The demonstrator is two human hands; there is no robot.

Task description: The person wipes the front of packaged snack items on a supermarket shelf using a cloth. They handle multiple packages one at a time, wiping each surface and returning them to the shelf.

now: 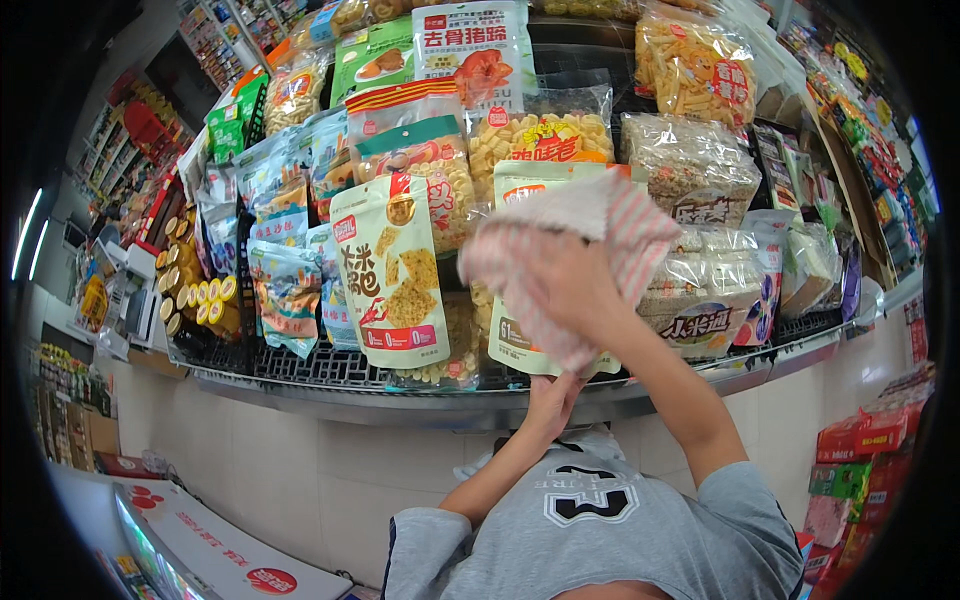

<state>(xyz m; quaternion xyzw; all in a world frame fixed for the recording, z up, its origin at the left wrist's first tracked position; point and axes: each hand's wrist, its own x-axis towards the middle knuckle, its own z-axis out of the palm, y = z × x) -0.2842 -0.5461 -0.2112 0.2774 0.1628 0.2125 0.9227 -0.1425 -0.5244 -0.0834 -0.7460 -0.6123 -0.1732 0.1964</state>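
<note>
A pink-and-white striped cloth [637, 240] is in my right hand [574, 281], spread over the front of a pale green snack pouch [506, 341]. At the lower edge of that pouch is my left hand [553, 401], its fingertips touching the bottom; how firmly they grip is hard to see. To the left a similar upright pouch of rice crackers [394, 277] leans on the display. Behind the cloth lies a clear bag of yellow puffed snacks [540, 139]. Bags of pale puffed-grain bars [705, 285] are stacked to the right.
The black grid shelf has a metal front rail [300, 394]. Blue snack bags [285, 289] and yellow-lidded jars [214, 300] stand at left. A chest freezer [217, 540] is at lower left; red boxes [855, 465] are stacked at lower right.
</note>
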